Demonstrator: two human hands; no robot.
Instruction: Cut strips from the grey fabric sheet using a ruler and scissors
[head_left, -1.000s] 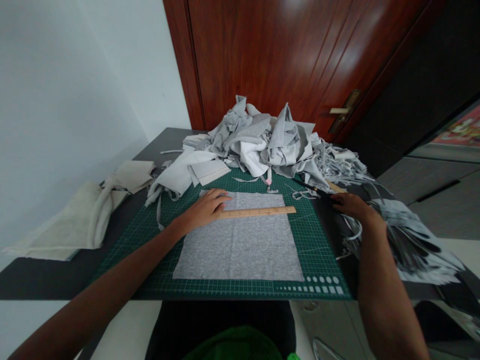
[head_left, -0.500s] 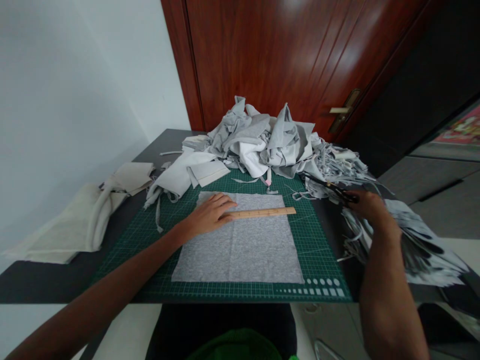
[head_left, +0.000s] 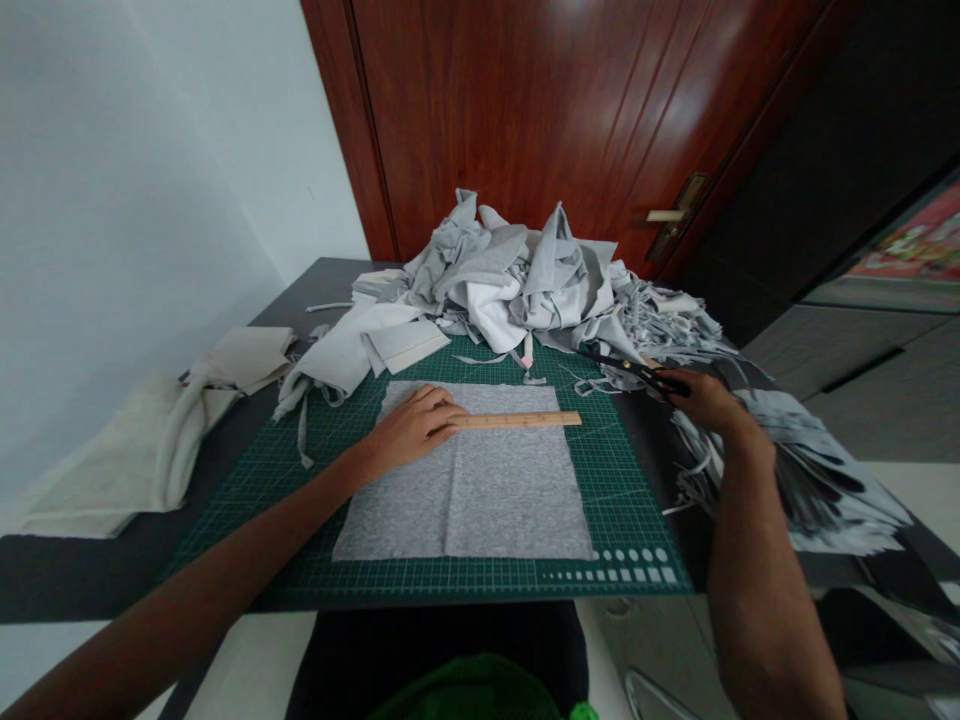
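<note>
A piece of grey fabric (head_left: 502, 490) lies flat on the green cutting mat (head_left: 637, 510), with a faint crease down its middle. Across its upper part rests a wooden ruler (head_left: 525, 420), its right end reaching past the fabric's edge. My left hand (head_left: 417, 425) is closed on the ruler's left end, and its palm is over the fabric. Black scissors (head_left: 626, 367) are in my right hand (head_left: 701, 400), off the mat's right side, with the blades pointing left over fabric scraps.
A heap of grey and white cloth (head_left: 517, 275) fills the back. Thin scraps (head_left: 664, 320) lie at its right. Stacked grey pieces (head_left: 825, 480) stand on the right, cream cloth (head_left: 135, 450) on the left. A wooden door (head_left: 525, 110) rises behind the table.
My right hand has moved slightly left and up with the scissors. The view has shifted a little; my left hand keeps its place on the ruler.
</note>
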